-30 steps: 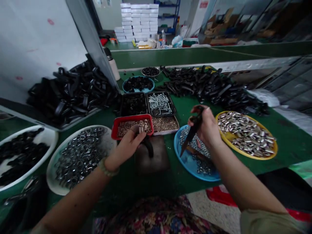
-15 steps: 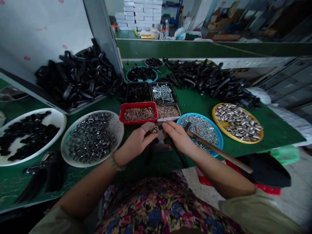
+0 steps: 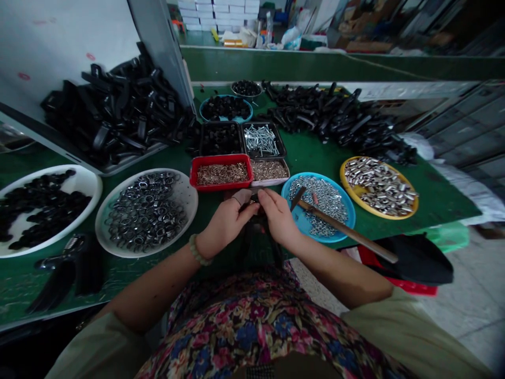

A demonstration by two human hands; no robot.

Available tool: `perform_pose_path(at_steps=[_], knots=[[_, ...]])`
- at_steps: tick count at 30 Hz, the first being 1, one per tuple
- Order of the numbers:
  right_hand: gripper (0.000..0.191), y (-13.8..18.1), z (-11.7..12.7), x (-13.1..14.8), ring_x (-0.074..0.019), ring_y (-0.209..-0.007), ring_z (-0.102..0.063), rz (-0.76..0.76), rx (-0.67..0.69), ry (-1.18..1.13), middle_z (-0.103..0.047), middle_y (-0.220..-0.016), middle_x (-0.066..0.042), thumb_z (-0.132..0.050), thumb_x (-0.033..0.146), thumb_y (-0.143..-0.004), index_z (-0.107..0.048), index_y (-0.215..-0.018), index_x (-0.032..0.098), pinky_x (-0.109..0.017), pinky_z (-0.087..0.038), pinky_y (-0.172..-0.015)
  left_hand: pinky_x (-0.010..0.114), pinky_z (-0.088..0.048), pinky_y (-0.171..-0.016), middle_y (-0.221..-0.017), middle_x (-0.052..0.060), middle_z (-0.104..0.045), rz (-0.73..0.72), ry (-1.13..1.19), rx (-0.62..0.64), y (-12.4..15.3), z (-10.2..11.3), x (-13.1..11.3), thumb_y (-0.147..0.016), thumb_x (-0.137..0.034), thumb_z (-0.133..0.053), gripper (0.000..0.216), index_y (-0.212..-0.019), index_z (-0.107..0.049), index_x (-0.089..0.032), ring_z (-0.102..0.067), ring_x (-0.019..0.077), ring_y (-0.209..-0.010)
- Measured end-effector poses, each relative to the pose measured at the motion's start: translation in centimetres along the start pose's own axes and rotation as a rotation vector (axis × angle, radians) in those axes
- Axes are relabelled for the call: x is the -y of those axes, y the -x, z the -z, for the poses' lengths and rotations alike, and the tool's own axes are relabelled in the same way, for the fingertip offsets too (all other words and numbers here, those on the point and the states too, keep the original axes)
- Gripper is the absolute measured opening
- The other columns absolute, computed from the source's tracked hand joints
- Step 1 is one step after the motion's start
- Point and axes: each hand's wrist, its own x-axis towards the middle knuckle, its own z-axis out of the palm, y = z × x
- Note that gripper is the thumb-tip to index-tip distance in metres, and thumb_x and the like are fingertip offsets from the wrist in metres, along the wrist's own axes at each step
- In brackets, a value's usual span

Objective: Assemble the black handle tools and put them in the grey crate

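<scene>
My left hand (image 3: 224, 223), with a beaded bracelet at the wrist, is closed on a black handle (image 3: 246, 238) in front of the red tray. Close against it, my right hand (image 3: 279, 218) grips a second black handle (image 3: 276, 253), which hangs down below the palm. The thumbs and fingertips of both hands meet where the two pieces come together; the fingers hide most of that joint. Just beyond the fingers are the red tray (image 3: 191, 180) of copper-coloured pins and a pale tray (image 3: 272, 182) of small brassy parts.
A hammer (image 3: 347, 227) lies across the blue plate (image 3: 353, 218) of small metal parts. To the left are a plate (image 3: 103, 231) of metal rings and a black-handled spring tool (image 3: 74, 268). Farther back are a tray of screws (image 3: 260, 140) and heaped black handles (image 3: 315, 113).
My right hand has come in closer to my left, bringing the two black handles together. The metal ring or spring visible at my left fingertips is now mostly covered. The view has shifted slightly.
</scene>
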Motion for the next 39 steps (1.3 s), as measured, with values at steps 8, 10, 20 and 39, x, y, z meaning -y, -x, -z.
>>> perform_pose_path(at_steps=[8, 10, 20, 39], knots=[[0.032, -13.0, 1.1, -2.4, -0.0293, -0.106, -0.051, 0.31, 0.317, 0.941, -0.065, -0.104, -0.014, -0.047, 0.041, -0.095, -0.067, -0.09, 0.017, -0.045, -0.037, -0.091, 0.035, -0.048, -0.089, -0.101, 0.005, -0.063, -0.065, -0.469, -0.031, 1.2, 2.5, 1.1, -0.088, -0.024, -0.058, 0.029, -0.117, -0.055, -0.022, -0.06, 0.021, -0.095], [0.017, -16.0, -0.1, -2.8, -0.0349, -0.111, -0.047, 0.363, 0.408, 1.252, -0.066, -0.107, -0.019, -0.057, 0.024, -0.087, -0.071, -0.087, 0.013, -0.05, -0.032, -0.093, 0.035, -0.048, -0.088, -0.101, 0.008, -0.062, -0.137, -0.68, 0.108, 1.8, 0.9, 1.6, -0.092, -0.02, -0.049, 0.029, -0.119, -0.056, -0.021, -0.059, 0.0223, -0.095], [0.024, -17.5, -1.1, -3.5, -0.0302, -0.104, -0.051, 0.429, 0.434, 1.32, -0.069, -0.1, -0.017, -0.047, 0.012, -0.088, -0.07, -0.096, 0.014, -0.046, -0.031, -0.092, 0.03, -0.046, -0.089, -0.1, 0.01, -0.07, 0.072, -0.763, 0.147, -9.8, 4.9, 6.9, -0.09, -0.014, -0.046, 0.029, -0.11, -0.066, -0.014, -0.064, 0.0218, -0.096], [0.007, -3.7, 5.4, -8.3, -0.017, -0.08, -0.058, 0.165, 0.254, 0.651, -0.064, -0.083, -0.004, -0.056, 0.019, -0.088, -0.062, -0.085, 0.017, -0.029, -0.043, -0.073, 0.036, -0.044, -0.086, -0.099, 0.012, -0.062, 0.139, -0.679, -0.012, -10.6, 5.1, 8.7, -0.089, -0.011, -0.044, 0.026, -0.105, -0.064, -0.011, -0.058, 0.0224, -0.091]])
